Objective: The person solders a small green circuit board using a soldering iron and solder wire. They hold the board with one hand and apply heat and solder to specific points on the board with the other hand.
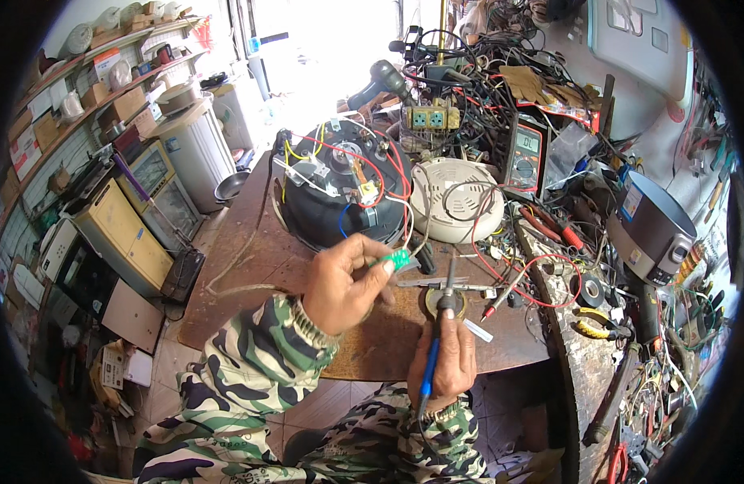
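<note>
Green board (398, 259) in left grip (345, 280), soldering iron (447, 303) in right grip (452, 367), wires (402, 171) over housing (311, 214)

1 head cam, fisheye, facing fwd/down, close over bench (372, 343)

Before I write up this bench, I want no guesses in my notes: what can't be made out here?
All in the head view:
Left end of the green board: hidden by the left hand.
Part of the grip of the blue-handled soldering iron: covered by the right hand.
Underside of the black round housing: turned toward the table.
Scene beyond the bright opening: washed out by glare.
</note>
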A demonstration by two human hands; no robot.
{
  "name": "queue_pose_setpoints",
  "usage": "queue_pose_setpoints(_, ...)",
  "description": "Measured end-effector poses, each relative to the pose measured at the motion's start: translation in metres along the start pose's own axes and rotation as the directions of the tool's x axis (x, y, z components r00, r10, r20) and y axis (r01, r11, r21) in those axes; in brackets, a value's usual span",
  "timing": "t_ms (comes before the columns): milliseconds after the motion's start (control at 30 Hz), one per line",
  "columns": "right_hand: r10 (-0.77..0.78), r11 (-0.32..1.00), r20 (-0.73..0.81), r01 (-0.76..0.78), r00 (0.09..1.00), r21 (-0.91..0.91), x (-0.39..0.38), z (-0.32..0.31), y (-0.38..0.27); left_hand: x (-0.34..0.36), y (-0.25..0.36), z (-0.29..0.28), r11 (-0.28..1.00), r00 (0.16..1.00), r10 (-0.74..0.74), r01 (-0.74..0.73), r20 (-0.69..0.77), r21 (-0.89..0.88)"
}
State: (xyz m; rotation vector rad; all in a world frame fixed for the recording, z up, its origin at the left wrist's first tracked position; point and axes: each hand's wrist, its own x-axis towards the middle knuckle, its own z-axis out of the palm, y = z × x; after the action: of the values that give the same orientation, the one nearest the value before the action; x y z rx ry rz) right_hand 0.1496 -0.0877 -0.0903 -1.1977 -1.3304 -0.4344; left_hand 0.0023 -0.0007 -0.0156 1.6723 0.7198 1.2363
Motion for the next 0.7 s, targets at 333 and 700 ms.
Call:
queue_pose_setpoints(333, 0.074, 0.915, 0.096, -0.106, 0.993, 0.389, -0.015, -0.013, 0.009, 0.009, 0.002, -0.001, 1.000, 1.000, -0.004, 0.004, 0.002, -0.008)
queue_pose_setpoints(700, -0.006, 0.934, 0.099, -0.030, 0.995, 0.357, 0.002, -0.015, 0.004, 0.008, 0.002, -0.005, 0.995, 0.997, -0.076, 0.077, 0.026, -0.056)
